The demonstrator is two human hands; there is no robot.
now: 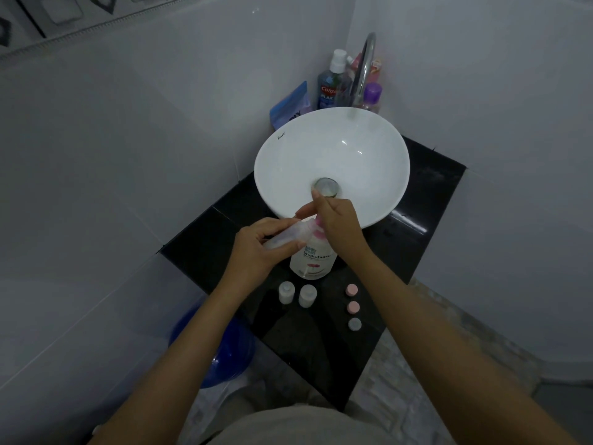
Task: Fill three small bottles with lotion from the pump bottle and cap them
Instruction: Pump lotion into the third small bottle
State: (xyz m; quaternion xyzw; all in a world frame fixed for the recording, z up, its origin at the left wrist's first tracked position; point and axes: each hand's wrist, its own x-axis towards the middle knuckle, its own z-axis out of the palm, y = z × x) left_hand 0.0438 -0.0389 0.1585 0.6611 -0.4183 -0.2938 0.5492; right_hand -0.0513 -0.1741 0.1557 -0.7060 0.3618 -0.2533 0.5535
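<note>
Just left of the frame's centre, the left hand (pixel 256 248) grips a small translucent bottle (pixel 290 236), fingers and thumb curled round its body. The bottle lies tilted nearly on its side, its long axis running from lower left to upper right, mouth toward the pink pump head (pixel 319 231) of the pump bottle (pixel 313 260). The right hand (pixel 337 223) rests on top of that pump, fingers bent over it as if pressing; whether they curl fully round the head I cannot tell.

The small bottle looks light and thin-walled, probably soft enough to dent if squeezed, so a hold round its middle seems best, firm but not crushing. Any lotion on the outside would likely make it slippery. The pump bottle stands upright on the black counter (pixel 426 226), just in front of the white basin (pixel 276 175); it seems heavier and steady enough to take a downward press.

Lower in the frame two more small bottles (pixel 296 293) stand upright side by side, uncapped, and to their right three caps (pixel 353 306) lie in a line: two pink, one pale blue-grey. Capping, I judge, has not yet begun.
</note>
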